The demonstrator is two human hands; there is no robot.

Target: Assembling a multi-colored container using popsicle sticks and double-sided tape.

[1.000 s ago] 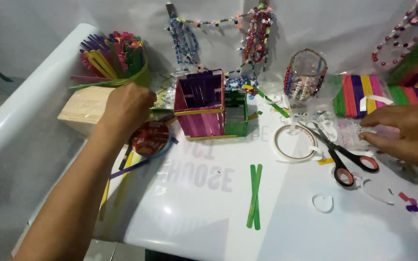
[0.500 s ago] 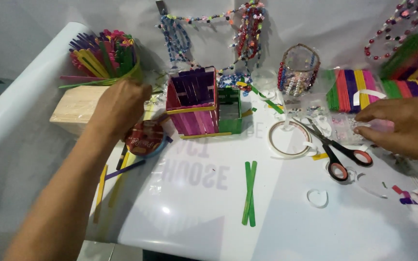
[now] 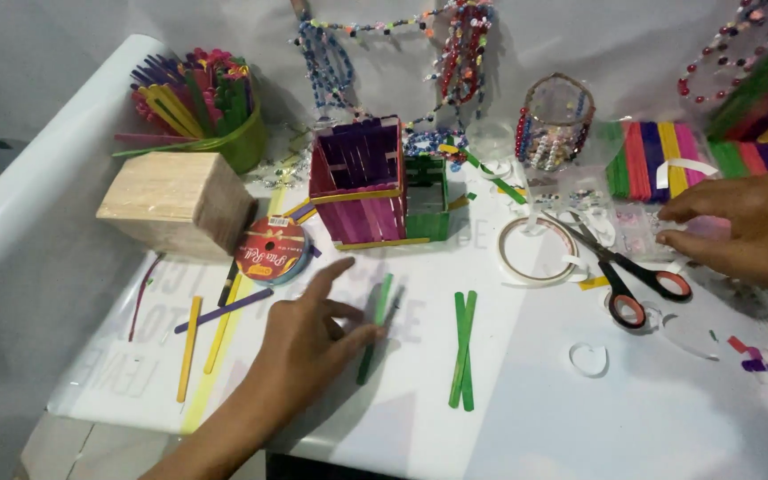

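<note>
1. Left hand (image 3: 308, 342) lay low on the white table (image 3: 526, 427), fingers spread and partly open, fingertips pressed on a green craft stick (image 3: 375, 338); nothing gripped.
2. Green craft stick lay flat under those fingertips, just left of a pair of green sticks (image 3: 464, 351) lying side by side.
3. Right hand (image 3: 748, 227) rested at the right edge, fingers curled loosely down onto small clear pieces; could not tell whether anything was pinched.
4. Scissors (image 3: 624, 271) with red and black handles lay just left of the right hand, untouched.
5. Ring of clear tape (image 3: 535, 262) sat beside the scissors' blades.
6. Purple stick box (image 3: 362, 182) stood behind the left hand, joined to a smaller green box (image 3: 427, 200).
7. Wooden block (image 3: 180, 204) and red ribbon spool (image 3: 273, 251) sat to the left, near loose yellow and purple sticks.
8. Green cup of coloured sticks (image 3: 202, 102) stood at the back left.
</note>
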